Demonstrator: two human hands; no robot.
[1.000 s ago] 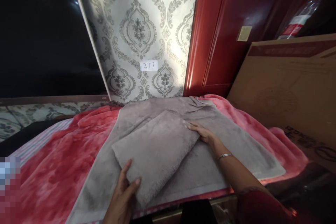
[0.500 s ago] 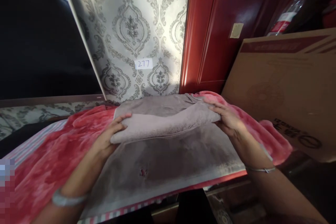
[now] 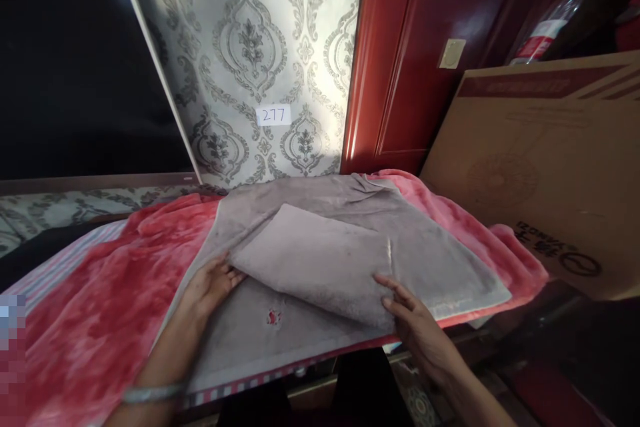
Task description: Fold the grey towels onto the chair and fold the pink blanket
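A small folded grey towel (image 3: pixel 320 260) lies tilted on top of a larger grey towel (image 3: pixel 445 260) that is spread flat. My left hand (image 3: pixel 213 283) grips the small towel's left corner, fingers tucked under its edge. My right hand (image 3: pixel 413 323) holds the towel's near right edge, fingertips on the fabric. A small red mark (image 3: pixel 273 317) shows on the large towel near my left hand. Both wrists wear a thin bangle.
The towels rest on a red fleece blanket (image 3: pixel 100 307) over a striped sheet (image 3: pixel 75 260). A big cardboard box (image 3: pixel 545 160) leans at the right, with a plastic bottle (image 3: pixel 550 13) behind it. Patterned wallpaper with a "277" label (image 3: pixel 273 115) and a red wooden door (image 3: pixel 425 60) stand behind.
The folded towel, lifted between both hands half a second ago, is now laid down flat and turned on the larger towel. Both hands moved toward me along its edges.
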